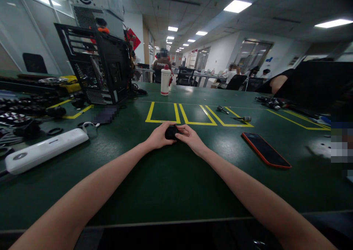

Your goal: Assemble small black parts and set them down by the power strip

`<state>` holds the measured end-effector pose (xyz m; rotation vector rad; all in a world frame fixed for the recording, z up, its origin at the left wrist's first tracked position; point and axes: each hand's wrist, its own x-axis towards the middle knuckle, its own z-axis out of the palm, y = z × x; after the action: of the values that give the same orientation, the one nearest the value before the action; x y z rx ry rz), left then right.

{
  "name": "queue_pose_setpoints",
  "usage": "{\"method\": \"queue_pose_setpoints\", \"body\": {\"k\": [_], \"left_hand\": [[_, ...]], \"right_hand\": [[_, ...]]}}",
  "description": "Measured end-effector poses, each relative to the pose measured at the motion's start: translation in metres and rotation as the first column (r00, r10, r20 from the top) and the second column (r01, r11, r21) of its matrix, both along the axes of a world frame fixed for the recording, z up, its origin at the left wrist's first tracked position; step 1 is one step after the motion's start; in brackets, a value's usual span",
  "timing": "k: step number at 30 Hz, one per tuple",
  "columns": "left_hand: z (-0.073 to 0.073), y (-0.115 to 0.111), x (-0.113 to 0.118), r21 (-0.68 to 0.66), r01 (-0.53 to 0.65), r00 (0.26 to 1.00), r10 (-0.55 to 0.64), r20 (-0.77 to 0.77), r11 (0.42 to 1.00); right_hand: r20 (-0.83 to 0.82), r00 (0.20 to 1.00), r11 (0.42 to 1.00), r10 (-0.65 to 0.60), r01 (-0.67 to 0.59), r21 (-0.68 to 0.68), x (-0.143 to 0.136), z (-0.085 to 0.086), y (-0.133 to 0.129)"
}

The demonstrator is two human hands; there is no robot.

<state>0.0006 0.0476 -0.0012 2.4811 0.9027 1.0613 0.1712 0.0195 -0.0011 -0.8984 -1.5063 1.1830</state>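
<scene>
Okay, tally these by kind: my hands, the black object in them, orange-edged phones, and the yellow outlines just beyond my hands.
Left hand and right hand: 2
Black object: 1
Orange-edged phone: 1
Yellow outlines: 3
Total: 7

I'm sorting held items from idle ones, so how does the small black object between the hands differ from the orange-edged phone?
The black object is held between the left hand and right hand; the phone lies untouched on the green table.
The black object looks compact and rounded; the phone is long, flat and larger.
The black object shows no orange; the phone has an orange edge.
Both have dark surfaces.
</scene>
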Motion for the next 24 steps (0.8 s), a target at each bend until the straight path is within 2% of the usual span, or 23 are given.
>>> {"method": "queue_pose_setpoints", "body": {"k": [5, 10, 15, 24], "left_hand": [[-0.0002, 0.0001, 0.0004, 0.007, -0.001, 1.0, 0.001, 0.002, 1.0], [-0.0021, 0.0018, 0.0001, 0.011, -0.008, 1.0, 0.008, -0.005, 1.0], [-0.0004, -0.0003, -0.0004, 0.011, 0.007, 1.0, -0.007, 0.001, 1.0], [0.0008, -0.0005, 0.0006, 0.002, 0.0, 1.0, 0.0, -0.002, 1.0]], "right_hand": [[-0.013, 0.996, 0.996, -0.085, 0.085, -0.039, -0.0028, 0.0006, 0.0021], [0.03, 0.997, 0.995, -0.068, 0.07, -0.064, -0.0014, 0.001, 0.0058], [0.019, 1.0, 1.0, 0.004, -0.004, 0.012, 0.0019, -0.0006, 0.0017], [0.037, 0.996, 0.996, -0.083, 0.085, -0.037, -0.0019, 0.0005, 0.0034]]}}
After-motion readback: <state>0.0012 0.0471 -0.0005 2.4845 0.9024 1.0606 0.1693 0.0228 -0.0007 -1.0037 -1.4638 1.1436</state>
